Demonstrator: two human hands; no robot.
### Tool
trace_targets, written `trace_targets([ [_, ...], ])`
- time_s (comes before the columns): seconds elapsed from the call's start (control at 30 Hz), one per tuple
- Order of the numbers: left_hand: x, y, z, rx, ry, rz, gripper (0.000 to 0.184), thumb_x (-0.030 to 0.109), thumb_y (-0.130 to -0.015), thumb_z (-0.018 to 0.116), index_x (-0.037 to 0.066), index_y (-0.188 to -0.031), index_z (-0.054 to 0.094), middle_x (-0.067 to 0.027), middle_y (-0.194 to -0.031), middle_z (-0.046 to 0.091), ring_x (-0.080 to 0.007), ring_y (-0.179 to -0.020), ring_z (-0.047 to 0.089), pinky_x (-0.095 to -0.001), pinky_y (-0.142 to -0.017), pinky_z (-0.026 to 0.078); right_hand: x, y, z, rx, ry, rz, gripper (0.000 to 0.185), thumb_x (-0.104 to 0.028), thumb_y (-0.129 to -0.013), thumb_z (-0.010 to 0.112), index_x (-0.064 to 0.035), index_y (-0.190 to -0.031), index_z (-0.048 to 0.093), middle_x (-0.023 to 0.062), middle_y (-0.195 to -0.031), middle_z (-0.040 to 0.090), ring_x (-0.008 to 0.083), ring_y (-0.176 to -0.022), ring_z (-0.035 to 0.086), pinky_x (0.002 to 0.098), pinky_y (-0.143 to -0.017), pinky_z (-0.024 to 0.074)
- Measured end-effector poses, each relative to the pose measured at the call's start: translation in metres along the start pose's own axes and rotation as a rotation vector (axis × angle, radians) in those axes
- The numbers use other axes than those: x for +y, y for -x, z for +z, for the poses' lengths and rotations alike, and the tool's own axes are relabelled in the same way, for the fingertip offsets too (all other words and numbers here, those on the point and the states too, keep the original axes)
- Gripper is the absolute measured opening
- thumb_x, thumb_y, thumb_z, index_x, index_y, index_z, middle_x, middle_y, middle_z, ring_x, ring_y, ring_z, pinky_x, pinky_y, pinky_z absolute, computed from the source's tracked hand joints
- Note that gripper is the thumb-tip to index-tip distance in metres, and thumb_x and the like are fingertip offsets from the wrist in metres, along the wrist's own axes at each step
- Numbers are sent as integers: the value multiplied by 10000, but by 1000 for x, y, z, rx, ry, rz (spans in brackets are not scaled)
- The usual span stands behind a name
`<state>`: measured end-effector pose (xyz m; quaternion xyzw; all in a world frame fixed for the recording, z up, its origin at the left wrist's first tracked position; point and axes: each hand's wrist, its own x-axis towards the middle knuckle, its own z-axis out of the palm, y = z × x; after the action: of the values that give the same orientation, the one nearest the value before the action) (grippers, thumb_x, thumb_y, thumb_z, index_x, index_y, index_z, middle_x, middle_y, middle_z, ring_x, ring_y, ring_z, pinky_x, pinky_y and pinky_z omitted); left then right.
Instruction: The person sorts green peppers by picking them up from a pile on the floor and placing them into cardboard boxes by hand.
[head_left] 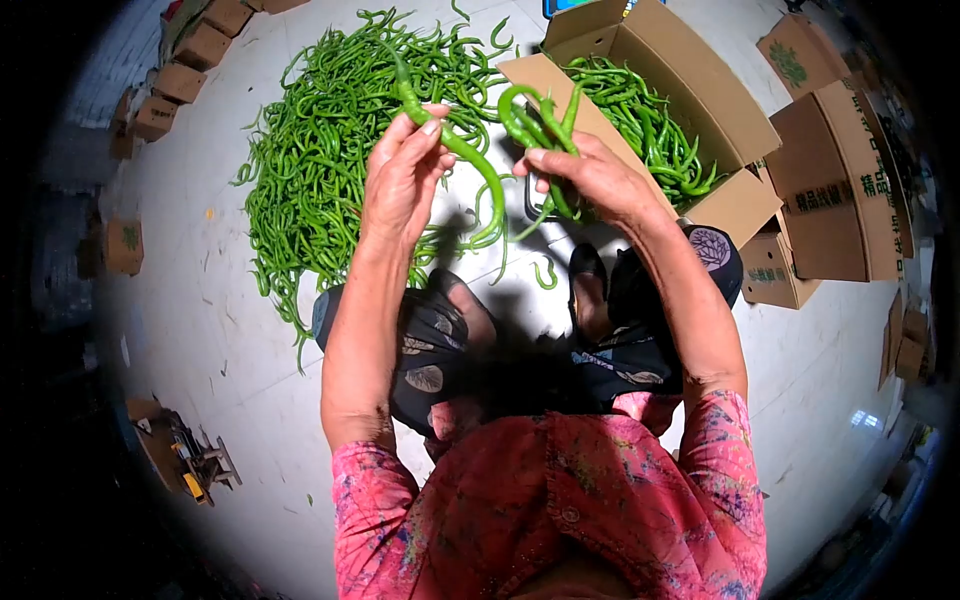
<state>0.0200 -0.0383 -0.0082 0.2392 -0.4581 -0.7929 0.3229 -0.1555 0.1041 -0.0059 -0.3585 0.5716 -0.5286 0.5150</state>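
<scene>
My left hand point(405, 170) pinches one long, curved green chili pepper point(484, 172) between thumb and fingers, its stem end pointing up and its tail hanging down to the right. Several more green chili peppers point(533, 124) are bunched in my right hand point(590, 178), the fingers wrapped round them. Beyond my left hand a big heap of green chili peppers point(320, 150) spreads over the floor. Just past my right hand stands an open cardboard box point(690, 75) with green chili peppers point(645, 125) inside. A dark object, partly hidden, lies below my right hand.
More cardboard boxes point(835, 185) stand at the right, with printed sides. A row of small boxes point(180, 82) lines the far left. At lower left sits a small item with yellow and metal parts point(198, 465). My knees and shoes are close below the hands. A loose pepper point(545, 275) lies between the shoes.
</scene>
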Motion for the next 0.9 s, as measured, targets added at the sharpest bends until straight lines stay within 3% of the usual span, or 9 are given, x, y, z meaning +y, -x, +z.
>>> trace_targets([
  [0.17, 13, 2, 14, 179, -175, 288, 191, 80, -901, 621, 4, -1075, 605, -4, -902, 567, -65, -739, 522, -235, -661, 481, 5, 2, 12, -12, 15, -5, 470, -106, -914, 527, -6, -1357, 410, 75, -1045, 587, 97, -820, 569, 231, -677, 483],
  [0.4, 55, -23, 101, -3, -450, 788, 191, 74, -884, 648, -14, -1052, 620, -57, -918, 631, -108, -767, 613, -251, -695, 528, 27, -9, 16, -91, 99, -24, 313, -105, -905, 537, -6, -1202, 514, 45, -916, 579, 102, -739, 534, 249, -688, 475],
  [0.43, 51, -35, 108, -48, -545, 873, 216, 51, -847, 677, 20, -1057, 633, -67, -904, 640, -126, -769, 625, -235, -689, 515, 20, -6, 15, -105, 89, 9, 291, -128, -902, 542, 2, -1162, 528, 59, -922, 600, 107, -754, 546, 244, -683, 467],
  [0.47, 48, -54, 109, -53, -996, 1185, 306, 34, -806, 691, 56, -1106, 633, -96, -899, 647, -167, -775, 647, -262, -691, 525, 15, -5, 13, -106, 60, 31, 292, -140, -901, 542, 3, -1156, 530, 64, -930, 610, 107, -758, 551, 241, -674, 463],
  [0.53, 33, -59, 119, -250, -1026, 864, 350, 45, -854, 658, 53, -1200, 603, -81, -1007, 644, -149, -914, 633, -265, -775, 529, 7, -3, 9, -104, 4, 77, 295, -162, -899, 543, 3, -1143, 535, 73, -944, 629, 108, -766, 562, 234, -656, 454],
  [0.6, 26, -52, 109, -205, -1048, 763, 324, 78, -868, 634, 27, -1187, 610, -109, -1050, 653, -180, -978, 637, -309, -865, 516, 7, -1, 2, -62, -107, 56, 307, -193, -909, 539, -24, -1166, 537, 59, -980, 654, 81, -775, 571, 194, -592, 412],
  [0.73, 23, -37, 66, 69, -801, 453, 288, 148, -890, 633, 12, -1143, 628, -54, -940, 653, -128, -831, 599, -253, -772, 490, 5, 0, -2, -12, -183, -96, 299, -236, -906, 543, -65, -1151, 533, 39, -961, 654, 62, -802, 560, 192, -536, 375],
  [0.77, 22, -33, 56, 136, -757, 373, 274, 187, -881, 646, 15, -1094, 646, -29, -867, 629, -97, -732, 537, -221, -661, 445, 3, 1, -1, 11, -179, -91, 307, -235, -907, 540, -60, -1160, 539, 42, -955, 649, 71, -795, 554, 200, -563, 386],
  [0.9, 1, -22, 34, 54, -403, -23, 410, 397, -816, 728, 38, -983, 623, 9, -759, 556, -72, -651, 481, -207, -550, 368, -4, 2, 8, 77, -123, -194, 319, -243, -908, 547, -51, -1161, 575, 39, -938, 633, 108, -808, 539, 240, -655, 410],
])
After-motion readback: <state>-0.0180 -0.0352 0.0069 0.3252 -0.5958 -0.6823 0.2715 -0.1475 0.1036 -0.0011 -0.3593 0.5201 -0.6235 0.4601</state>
